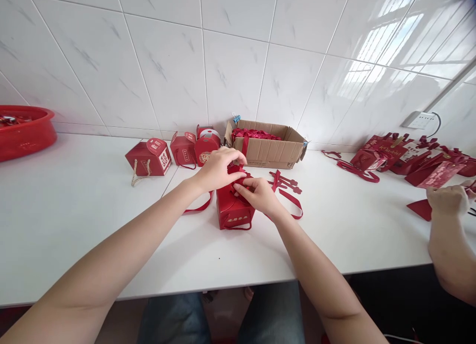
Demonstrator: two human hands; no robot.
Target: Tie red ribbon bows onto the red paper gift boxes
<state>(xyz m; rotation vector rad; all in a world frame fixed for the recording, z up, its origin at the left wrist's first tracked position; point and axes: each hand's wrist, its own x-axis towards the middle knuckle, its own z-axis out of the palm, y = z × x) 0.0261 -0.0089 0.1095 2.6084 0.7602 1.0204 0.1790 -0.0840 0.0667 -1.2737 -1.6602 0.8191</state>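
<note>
A small red gift box [234, 212] with gold lettering and a red cord handle stands on the table in front of me. Red ribbon [203, 205] runs out from the box to the left, and another length curls away on its right. Over the top of the box, my left hand [221, 168] has its fingers bent around the ribbon from the far side. My right hand [258, 194] pinches ribbon between thumb and fingers just beside it. Both hands partly hide the ribbon on the lid.
Behind the box stands a cardboard carton [275, 153] of red ribbons. Flower-ended red strips [288, 180] lie nearby. Several gift boxes [148, 158] stand left of the carton, and a red basin [28, 133] farther left. A co-worker's hand [448, 200] is at right, near red bags [433, 173].
</note>
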